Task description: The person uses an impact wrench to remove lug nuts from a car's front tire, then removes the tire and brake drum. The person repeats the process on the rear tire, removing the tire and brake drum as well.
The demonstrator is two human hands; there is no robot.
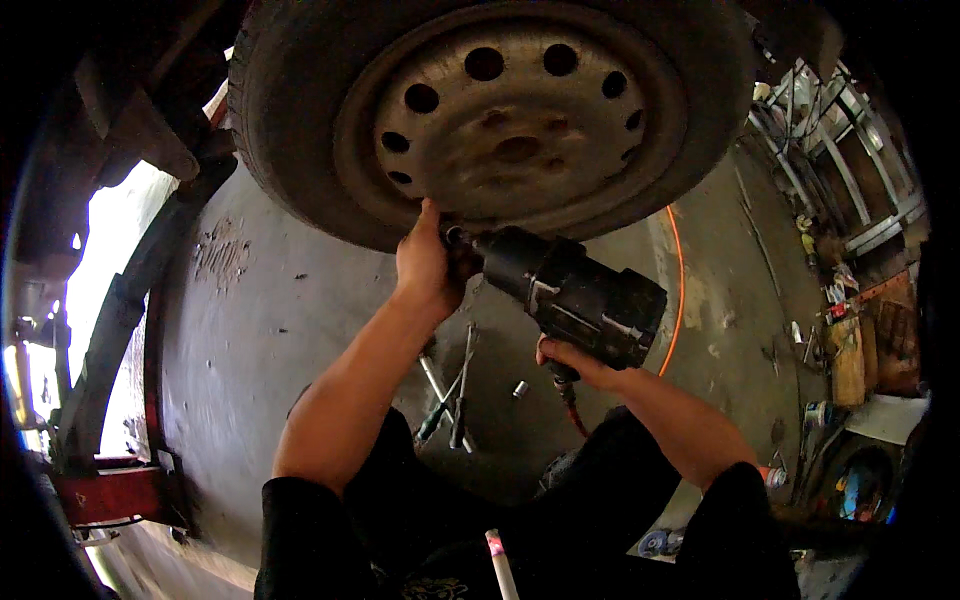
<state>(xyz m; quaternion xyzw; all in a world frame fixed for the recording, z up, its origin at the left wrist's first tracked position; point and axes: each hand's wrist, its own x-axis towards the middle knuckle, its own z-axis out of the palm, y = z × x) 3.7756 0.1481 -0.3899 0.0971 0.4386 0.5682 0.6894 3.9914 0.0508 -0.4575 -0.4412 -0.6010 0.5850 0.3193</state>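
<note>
My right hand grips the handle of a large black impact wrench, tilted with its nose toward the upper left. A red air hose hangs from the handle's base. At the tool's nose, my left hand is closed around a dark metal socket, thumb pointing up; its other fingers are largely hidden. Just above both hands hangs a raised car wheel, its tire dark and its steel rim worn and dusty. The socket is below the rim's centre, apart from the bolt holes.
Several long-handled tools lie crossed on the grey floor by a small metal socket. An orange hose runs along the right. Farther right are metal racks and clutter. A red lift part stands left. A lit cigarette shows at the bottom.
</note>
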